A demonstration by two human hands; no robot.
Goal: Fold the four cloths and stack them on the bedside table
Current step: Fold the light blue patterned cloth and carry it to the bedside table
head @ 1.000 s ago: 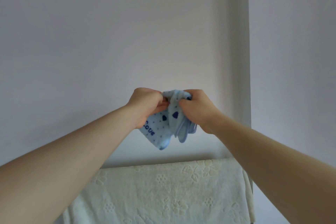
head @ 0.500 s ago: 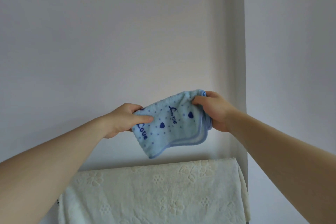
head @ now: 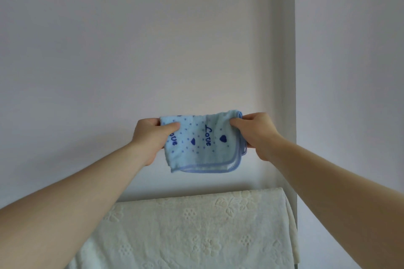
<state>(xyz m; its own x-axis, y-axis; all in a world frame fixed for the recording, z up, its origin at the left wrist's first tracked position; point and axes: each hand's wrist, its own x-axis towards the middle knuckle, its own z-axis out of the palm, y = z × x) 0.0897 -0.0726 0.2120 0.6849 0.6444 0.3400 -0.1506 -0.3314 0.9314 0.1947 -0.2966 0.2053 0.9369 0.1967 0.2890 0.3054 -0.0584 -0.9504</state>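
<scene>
The light blue cloth (head: pixel 203 146) (dotted, with dark blue hearts and the word "Love") hangs folded in the air above the cream embossed cover (head: pixel 196 231). The left hand (head: pixel 150 137) pinches its upper left corner and the right hand (head: pixel 258 135) its upper right, fingers (head: pixel 237 120) clenched on the fabric. Its bound lower edge droops toward the cover.

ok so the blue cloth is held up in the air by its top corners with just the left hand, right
Not quite: both hands hold it. The head view shows the left hand pinching the top left corner of the cloth and the right hand pinching the top right one. The rest stands: it is blue and held up in the air by its top corners.
</scene>
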